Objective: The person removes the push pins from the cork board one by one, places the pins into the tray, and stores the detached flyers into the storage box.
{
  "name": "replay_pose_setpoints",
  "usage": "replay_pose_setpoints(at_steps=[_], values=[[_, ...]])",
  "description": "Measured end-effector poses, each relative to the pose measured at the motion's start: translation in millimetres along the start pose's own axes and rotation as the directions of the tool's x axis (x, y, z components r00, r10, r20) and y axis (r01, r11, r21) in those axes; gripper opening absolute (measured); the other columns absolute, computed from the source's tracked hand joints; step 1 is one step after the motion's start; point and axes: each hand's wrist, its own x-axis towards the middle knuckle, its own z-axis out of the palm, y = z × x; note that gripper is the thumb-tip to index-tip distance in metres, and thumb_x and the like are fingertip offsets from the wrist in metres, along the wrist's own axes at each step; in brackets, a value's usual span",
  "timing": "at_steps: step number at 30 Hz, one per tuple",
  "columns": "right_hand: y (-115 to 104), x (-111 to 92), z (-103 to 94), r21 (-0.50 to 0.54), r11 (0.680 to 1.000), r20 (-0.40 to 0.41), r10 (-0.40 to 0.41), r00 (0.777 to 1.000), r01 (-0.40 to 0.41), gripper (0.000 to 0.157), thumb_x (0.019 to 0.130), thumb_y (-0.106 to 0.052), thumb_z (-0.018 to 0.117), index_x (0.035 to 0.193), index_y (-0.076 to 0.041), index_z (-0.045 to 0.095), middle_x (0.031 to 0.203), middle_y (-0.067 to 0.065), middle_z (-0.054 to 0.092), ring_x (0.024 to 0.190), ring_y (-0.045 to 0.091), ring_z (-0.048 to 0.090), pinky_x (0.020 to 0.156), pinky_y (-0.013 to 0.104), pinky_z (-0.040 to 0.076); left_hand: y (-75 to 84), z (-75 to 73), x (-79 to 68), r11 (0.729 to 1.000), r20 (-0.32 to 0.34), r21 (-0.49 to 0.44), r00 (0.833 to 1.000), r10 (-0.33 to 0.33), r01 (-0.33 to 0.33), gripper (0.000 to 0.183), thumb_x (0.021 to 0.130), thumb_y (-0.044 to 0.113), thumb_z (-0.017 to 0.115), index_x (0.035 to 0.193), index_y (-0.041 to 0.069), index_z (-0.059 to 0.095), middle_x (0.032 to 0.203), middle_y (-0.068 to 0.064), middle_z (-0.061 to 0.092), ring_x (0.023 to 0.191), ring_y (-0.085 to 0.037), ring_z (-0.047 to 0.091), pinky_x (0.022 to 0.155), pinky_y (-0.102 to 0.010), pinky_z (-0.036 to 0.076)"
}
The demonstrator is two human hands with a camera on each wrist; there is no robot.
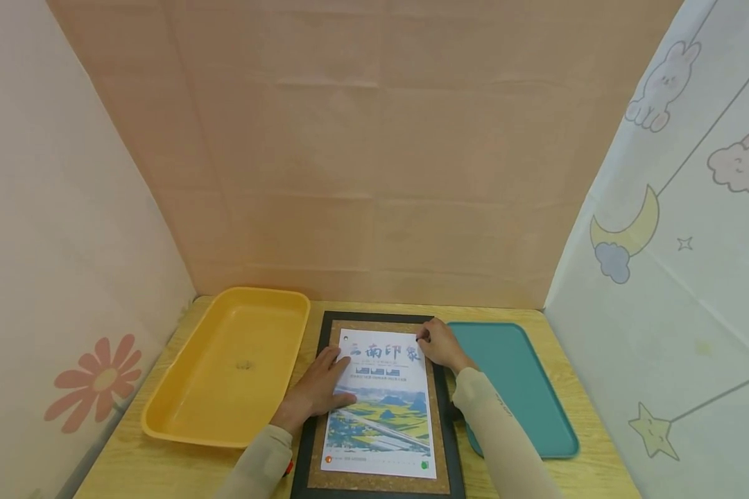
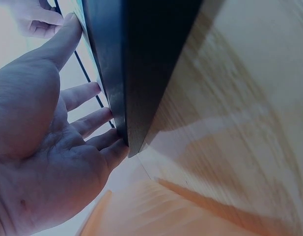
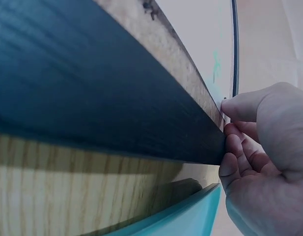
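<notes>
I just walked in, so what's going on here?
Someone is working at a framed cork board with a printed poster on it. The left hand rests across the poster's left edge; the right hand pinches a small dark thing at the top right corner. What look like pins mark the other three corners. A yellow tray and teal tray flank the board.

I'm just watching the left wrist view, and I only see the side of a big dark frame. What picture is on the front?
Observer: A poster showing a painted landscape under big Chinese characters.

Operator: Ooh! What's at its bottom right corner?

Observer: A green pin.

Operator: And what's on the table to the right of the frame?

Observer: A teal tray, partly hidden behind a sleeve.
</notes>
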Motion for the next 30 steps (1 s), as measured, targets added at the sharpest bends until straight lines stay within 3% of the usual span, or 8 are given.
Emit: replay_pose_setpoints(at_steps=[6, 10, 18, 25, 30], values=[[-33, -13, -18.1, 0.026, 1.000, 0.009, -0.003, 1.000, 0.002, 0.011, 0.108, -0.010, 0.066, 0.108, -0.004, 0.075, 0.119, 0.021, 0.068, 0.097, 0.030, 0.064, 0.087, 0.051, 0.058, -1.1, 1.0, 1.1, 1.000, 0.002, 0.009, 1.000, 0.001, -0.001, 0.087, 0.097, 0.039, 0.091, 0.166, 0.002, 0.052, 0.181, -0.026, 0.035, 0.170, -0.049, 0.032, 0.137, -0.066, 0.035], [-18, -11, -12.6, 0.027, 0.997, -0.017, -0.073, 0.997, 0.074, 0.012, 0.108, -0.015, 0.065, 0.106, -0.007, 0.074, 0.113, 0.018, 0.067, 0.092, 0.028, 0.061, 0.078, 0.042, 0.054, -0.9, 1.0, 1.1, 1.000, 0.004, 0.009, 1.000, -0.001, 0.001, 0.087, 0.097, 0.038, 0.091, 0.166, 0.003, 0.052, 0.181, -0.026, 0.035, 0.170, -0.049, 0.032, 0.137, -0.066, 0.035], [-36, -14, -21.6, 0.022, 1.000, 0.032, 0.016, 0.999, -0.017, 0.007, 0.107, -0.008, 0.067, 0.105, -0.006, 0.073, 0.115, 0.018, 0.067, 0.095, 0.029, 0.061, 0.085, 0.050, 0.055, 1.4, -0.2, 0.6, 1.000, 0.013, 0.000, 1.000, -0.015, 0.015, 0.087, 0.097, 0.038, 0.091, 0.166, 0.003, 0.052, 0.181, -0.025, 0.035, 0.171, -0.049, 0.030, 0.137, -0.067, 0.034], [3, 0, 0.1, -0.011, 0.999, -0.007, -0.041, 0.999, 0.041, 0.011, 0.109, -0.017, 0.064, 0.109, -0.010, 0.072, 0.114, 0.015, 0.066, 0.095, 0.026, 0.061, 0.081, 0.043, 0.054, 1.7, 0.3, 1.2, 1.000, 0.011, 0.001, 1.000, -0.024, 0.024, 0.086, 0.097, 0.038, 0.091, 0.166, 0.004, 0.052, 0.182, -0.025, 0.035, 0.171, -0.048, 0.031, 0.138, -0.067, 0.034], [-24, -9, -13.9, 0.022, 1.000, 0.017, 0.000, 1.000, 0.000, 0.011, 0.107, -0.011, 0.065, 0.109, -0.007, 0.075, 0.116, 0.018, 0.068, 0.099, 0.031, 0.064, 0.090, 0.053, 0.058, 0.8, 1.3, 1.8, 1.000, 0.008, 0.006, 1.000, -0.025, 0.025, 0.087, 0.096, 0.038, 0.092, 0.166, 0.004, 0.052, 0.182, -0.024, 0.035, 0.171, -0.048, 0.031, 0.138, -0.067, 0.034]])
